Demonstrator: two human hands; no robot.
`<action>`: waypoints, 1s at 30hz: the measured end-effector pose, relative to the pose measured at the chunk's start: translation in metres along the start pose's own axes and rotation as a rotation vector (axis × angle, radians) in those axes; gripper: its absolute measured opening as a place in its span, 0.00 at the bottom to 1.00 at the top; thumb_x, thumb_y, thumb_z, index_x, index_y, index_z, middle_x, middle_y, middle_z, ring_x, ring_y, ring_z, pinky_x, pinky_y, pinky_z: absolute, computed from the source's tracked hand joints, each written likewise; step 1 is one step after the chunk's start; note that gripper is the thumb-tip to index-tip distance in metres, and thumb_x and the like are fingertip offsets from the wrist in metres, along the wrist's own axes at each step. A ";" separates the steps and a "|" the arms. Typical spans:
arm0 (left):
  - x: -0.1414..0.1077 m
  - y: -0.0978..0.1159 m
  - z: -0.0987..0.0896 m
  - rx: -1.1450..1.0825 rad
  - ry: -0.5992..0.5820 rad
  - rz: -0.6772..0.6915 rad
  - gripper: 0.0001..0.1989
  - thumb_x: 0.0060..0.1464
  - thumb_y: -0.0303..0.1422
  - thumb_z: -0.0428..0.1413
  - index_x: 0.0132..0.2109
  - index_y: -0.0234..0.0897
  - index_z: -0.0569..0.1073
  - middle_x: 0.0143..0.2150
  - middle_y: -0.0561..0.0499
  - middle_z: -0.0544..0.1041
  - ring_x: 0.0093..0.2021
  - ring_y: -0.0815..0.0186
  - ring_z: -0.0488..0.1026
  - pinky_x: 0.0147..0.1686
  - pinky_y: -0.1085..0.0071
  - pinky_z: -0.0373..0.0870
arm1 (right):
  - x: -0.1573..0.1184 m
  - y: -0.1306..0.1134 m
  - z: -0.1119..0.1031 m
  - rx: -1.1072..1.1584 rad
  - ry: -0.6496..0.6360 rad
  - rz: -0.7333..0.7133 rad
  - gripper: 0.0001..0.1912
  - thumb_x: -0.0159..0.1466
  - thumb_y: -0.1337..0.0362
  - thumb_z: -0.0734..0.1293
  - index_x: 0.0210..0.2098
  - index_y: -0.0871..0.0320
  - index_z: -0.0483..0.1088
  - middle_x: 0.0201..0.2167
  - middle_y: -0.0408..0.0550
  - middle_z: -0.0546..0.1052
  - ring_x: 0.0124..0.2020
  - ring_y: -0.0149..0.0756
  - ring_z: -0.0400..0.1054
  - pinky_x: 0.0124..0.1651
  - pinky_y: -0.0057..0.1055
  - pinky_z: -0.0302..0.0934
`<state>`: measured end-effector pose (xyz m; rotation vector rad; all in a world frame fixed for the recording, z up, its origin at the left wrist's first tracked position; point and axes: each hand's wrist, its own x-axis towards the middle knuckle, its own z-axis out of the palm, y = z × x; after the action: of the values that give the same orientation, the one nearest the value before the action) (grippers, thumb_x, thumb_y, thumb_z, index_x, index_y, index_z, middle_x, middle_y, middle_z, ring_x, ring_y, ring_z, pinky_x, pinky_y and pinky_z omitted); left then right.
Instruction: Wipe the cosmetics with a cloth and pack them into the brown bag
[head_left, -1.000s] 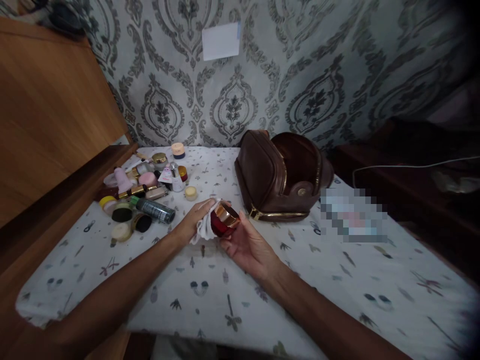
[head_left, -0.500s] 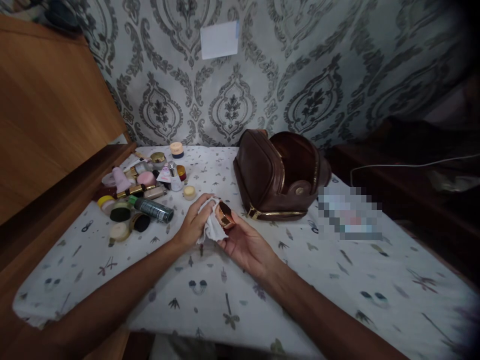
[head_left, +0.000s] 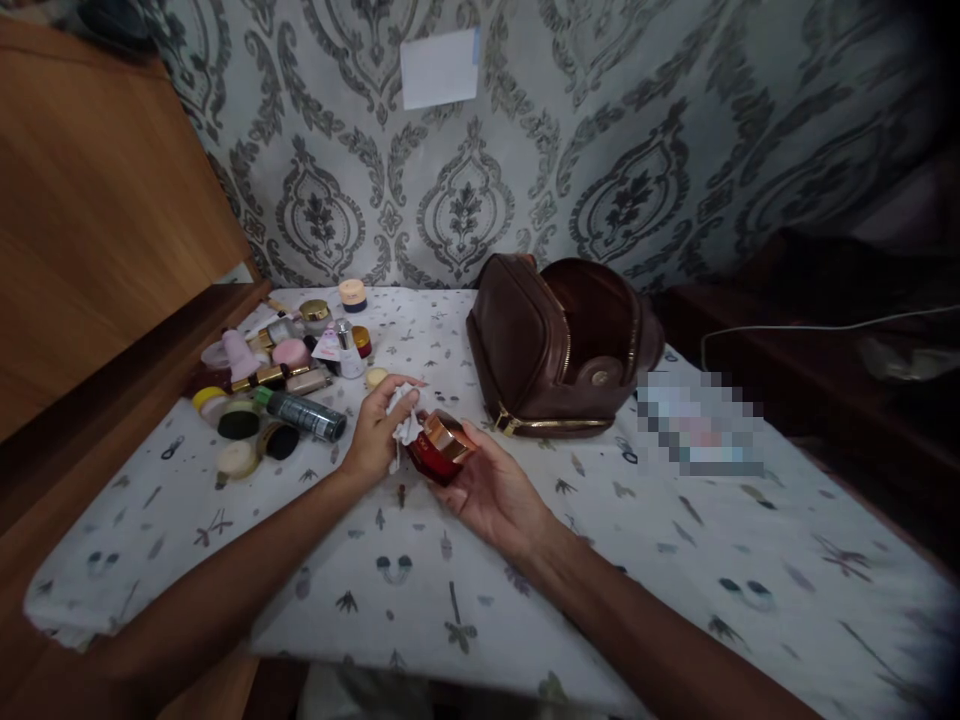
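My right hand grips a dark red cosmetic jar with a shiny copper-gold lid, tilted on its side above the table. A crumpled white cloth is pinched in my left hand, against the left end of the jar. The fingertips of my right hand are partly hidden behind the jar. Just beyond my left hand, a small pale yellow jar is partly covered by the fingers. A dark bottle with a green end lies to the left of that hand.
Several cosmetic jars, tubes and bottles crowd the table's left side. An open brown leather bag stands at the back right, with a blurred-out flat item beside it. A wooden panel rises at the left; a patterned curtain hangs behind.
The white cloth has drawn back left and bunched up in my left hand, uncovering the jar's red body. The jar has turned slightly in my right hand.
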<state>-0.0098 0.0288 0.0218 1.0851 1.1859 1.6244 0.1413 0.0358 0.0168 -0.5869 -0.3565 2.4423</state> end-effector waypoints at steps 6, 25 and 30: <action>0.000 0.001 -0.002 0.065 -0.058 -0.008 0.13 0.52 0.43 0.61 0.38 0.37 0.74 0.30 0.56 0.72 0.29 0.71 0.68 0.30 0.76 0.63 | 0.001 0.001 -0.001 0.014 -0.023 0.003 0.09 0.60 0.60 0.70 0.39 0.58 0.73 0.31 0.46 0.78 0.27 0.30 0.70 0.19 0.20 0.57; -0.011 0.014 0.007 0.013 -0.267 -0.068 0.18 0.52 0.48 0.60 0.38 0.36 0.72 0.31 0.54 0.73 0.30 0.69 0.69 0.32 0.76 0.65 | 0.001 -0.005 -0.001 0.050 0.016 -0.058 0.11 0.59 0.58 0.73 0.39 0.54 0.73 0.31 0.40 0.79 0.28 0.31 0.71 0.32 0.33 0.71; -0.011 0.010 0.006 -0.042 -0.230 -0.140 0.16 0.52 0.45 0.61 0.35 0.36 0.71 0.28 0.56 0.72 0.27 0.72 0.67 0.28 0.78 0.63 | -0.002 -0.004 0.000 -0.041 0.017 -0.041 0.14 0.57 0.58 0.74 0.40 0.58 0.73 0.27 0.42 0.78 0.23 0.29 0.70 0.17 0.19 0.60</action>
<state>-0.0025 0.0179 0.0312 1.1043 1.0476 1.3718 0.1443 0.0379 0.0191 -0.6119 -0.4086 2.3941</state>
